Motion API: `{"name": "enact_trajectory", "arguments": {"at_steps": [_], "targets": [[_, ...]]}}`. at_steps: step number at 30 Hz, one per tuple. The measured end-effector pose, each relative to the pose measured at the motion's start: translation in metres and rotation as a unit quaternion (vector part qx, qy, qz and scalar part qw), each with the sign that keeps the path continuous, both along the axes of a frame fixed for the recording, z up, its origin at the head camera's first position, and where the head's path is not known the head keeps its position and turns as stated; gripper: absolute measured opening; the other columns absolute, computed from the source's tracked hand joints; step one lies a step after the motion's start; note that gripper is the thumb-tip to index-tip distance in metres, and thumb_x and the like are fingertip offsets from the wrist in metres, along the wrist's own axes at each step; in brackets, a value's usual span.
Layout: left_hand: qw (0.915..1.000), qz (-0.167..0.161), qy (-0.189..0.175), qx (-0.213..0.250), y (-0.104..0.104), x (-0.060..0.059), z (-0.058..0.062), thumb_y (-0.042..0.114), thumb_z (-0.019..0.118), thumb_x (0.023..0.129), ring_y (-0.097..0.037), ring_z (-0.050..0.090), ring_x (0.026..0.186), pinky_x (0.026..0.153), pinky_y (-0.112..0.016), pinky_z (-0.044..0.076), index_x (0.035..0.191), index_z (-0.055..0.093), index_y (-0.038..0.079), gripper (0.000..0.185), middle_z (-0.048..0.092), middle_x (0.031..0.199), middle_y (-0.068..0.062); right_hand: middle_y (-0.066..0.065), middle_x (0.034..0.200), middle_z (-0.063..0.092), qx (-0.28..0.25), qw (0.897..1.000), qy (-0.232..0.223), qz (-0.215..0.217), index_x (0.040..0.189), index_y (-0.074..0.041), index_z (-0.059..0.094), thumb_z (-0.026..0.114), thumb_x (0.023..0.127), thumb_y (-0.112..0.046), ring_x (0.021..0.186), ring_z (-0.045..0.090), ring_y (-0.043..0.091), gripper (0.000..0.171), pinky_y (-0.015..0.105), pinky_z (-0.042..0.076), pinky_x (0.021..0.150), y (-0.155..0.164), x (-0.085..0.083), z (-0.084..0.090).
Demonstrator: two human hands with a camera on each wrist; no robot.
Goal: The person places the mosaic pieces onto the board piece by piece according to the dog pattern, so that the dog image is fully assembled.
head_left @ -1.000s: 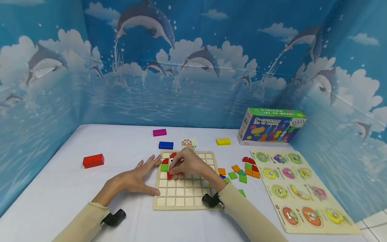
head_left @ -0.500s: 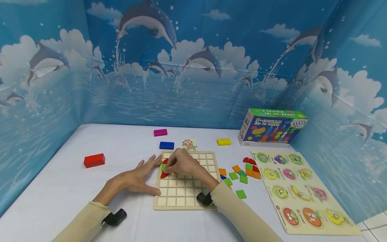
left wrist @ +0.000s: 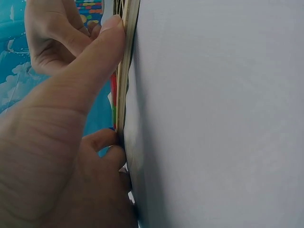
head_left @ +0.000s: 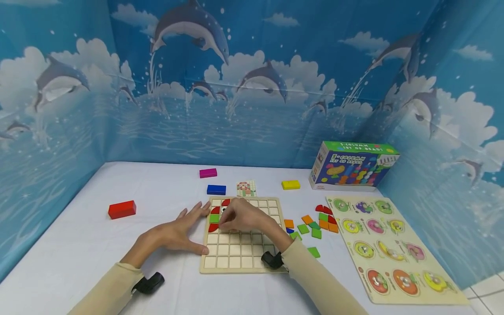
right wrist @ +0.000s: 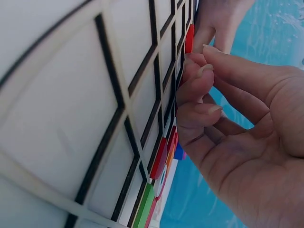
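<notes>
A wooden grid board (head_left: 234,261) lies on the white table. Across its left edge my left hand (head_left: 179,232) is spread, the thumb (left wrist: 107,42) and fingertips touching the rim. My right hand (head_left: 244,216) is over the upper left cells with its fingers bent; in the right wrist view the fingertips (right wrist: 204,109) come down at the board, and no piece shows between them. Beside these fingertips, a red quarter-round tile (head_left: 213,227) lies in a left-column cell, below a green square tile (head_left: 214,218) and another red tile (head_left: 215,210). The right hand hides other cells.
Right of the board lie loose orange, green, red and blue tiles (head_left: 316,233). A fruit puzzle board (head_left: 409,262) and a bead-set box (head_left: 354,166) stand farther right. Behind the grid are a pattern card (head_left: 246,188) and blue (head_left: 216,189), yellow (head_left: 291,184) and magenta blocks (head_left: 208,173); a red block (head_left: 122,209) lies left.
The right hand brought the red quarter-round tile left into the cell below the green one, let it go, then shifted slightly right. The left hand has stayed on the board's edge.
</notes>
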State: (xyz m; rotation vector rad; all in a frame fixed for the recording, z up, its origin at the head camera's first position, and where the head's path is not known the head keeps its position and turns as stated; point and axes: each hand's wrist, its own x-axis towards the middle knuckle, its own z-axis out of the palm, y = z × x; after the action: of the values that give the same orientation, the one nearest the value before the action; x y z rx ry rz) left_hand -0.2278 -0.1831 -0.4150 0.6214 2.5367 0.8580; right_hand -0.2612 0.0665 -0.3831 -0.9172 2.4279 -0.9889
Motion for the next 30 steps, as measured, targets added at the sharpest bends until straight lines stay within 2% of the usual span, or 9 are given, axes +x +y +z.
{"name": "enact_trajectory", "arguments": {"at_steps": [6,11,15,19,26,30], "targets": [[1.0000,-0.002,0.000,0.006,-0.0001,0.0000,-0.0019,0.052,0.094,0.081,-0.040,-0.004,0.167,0.130,-0.069,-0.005,0.175,0.006,0.018,0.134,0.013,0.181,-0.014,0.004,0.084,0.081,-0.002,1.000,0.016,0.009,0.096,-0.002,0.087,0.080,0.097,-0.003,0.066,0.062,0.006,0.007,0.018,0.052,0.061,-0.0004,-0.0008,-0.0028],[1.0000,-0.004,0.003,0.005,-0.0005,-0.0002,-0.0023,0.052,0.094,0.081,-0.041,-0.004,0.167,0.130,-0.070,-0.004,0.176,0.005,0.018,0.134,0.014,0.181,-0.014,0.003,0.089,0.081,-0.007,0.999,0.036,0.011,0.101,-0.003,0.086,0.078,0.098,-0.002,0.075,0.067,0.007,0.009,0.020,0.057,0.070,0.0001,-0.0004,-0.0030],[1.0000,-0.001,0.002,0.002,-0.0010,0.0003,-0.0014,0.052,0.094,0.081,-0.044,-0.004,0.166,0.129,-0.072,-0.002,0.175,0.007,0.019,0.133,0.007,0.181,-0.017,0.004,0.094,0.082,0.000,0.999,0.037,0.028,0.107,-0.004,0.086,0.078,0.098,-0.003,0.078,0.067,0.004,0.012,0.021,0.057,0.072,-0.0001,0.0010,-0.0033],[1.0000,-0.002,0.002,0.003,-0.0003,-0.0002,-0.0012,0.052,0.094,0.081,-0.046,-0.005,0.166,0.129,-0.073,-0.002,0.175,0.008,0.019,0.132,0.004,0.181,-0.018,0.002,0.092,0.081,-0.006,0.999,0.035,0.033,0.104,-0.004,0.087,0.080,0.097,-0.004,0.075,0.065,0.003,0.010,0.019,0.055,0.069,0.0013,0.0024,-0.0033],[1.0000,-0.001,0.000,0.000,-0.0006,-0.0006,-0.0016,0.053,0.094,0.080,-0.048,-0.004,0.165,0.127,-0.076,-0.001,0.175,0.009,0.019,0.131,0.006,0.181,-0.018,-0.002,0.079,0.074,0.000,0.999,-0.013,0.045,0.103,-0.007,0.086,0.081,0.097,-0.007,0.062,0.059,0.009,0.008,0.019,0.050,0.058,0.0024,0.0040,-0.0044],[1.0000,0.003,0.000,-0.006,-0.0007,-0.0006,-0.0010,0.054,0.093,0.080,-0.051,-0.004,0.164,0.126,-0.078,0.001,0.175,0.011,0.020,0.131,0.004,0.181,-0.019,0.000,0.085,0.077,-0.006,0.998,-0.006,0.057,0.107,-0.006,0.086,0.080,0.098,-0.007,0.064,0.062,0.010,0.010,0.019,0.052,0.061,0.0062,0.0029,-0.0035]]}}
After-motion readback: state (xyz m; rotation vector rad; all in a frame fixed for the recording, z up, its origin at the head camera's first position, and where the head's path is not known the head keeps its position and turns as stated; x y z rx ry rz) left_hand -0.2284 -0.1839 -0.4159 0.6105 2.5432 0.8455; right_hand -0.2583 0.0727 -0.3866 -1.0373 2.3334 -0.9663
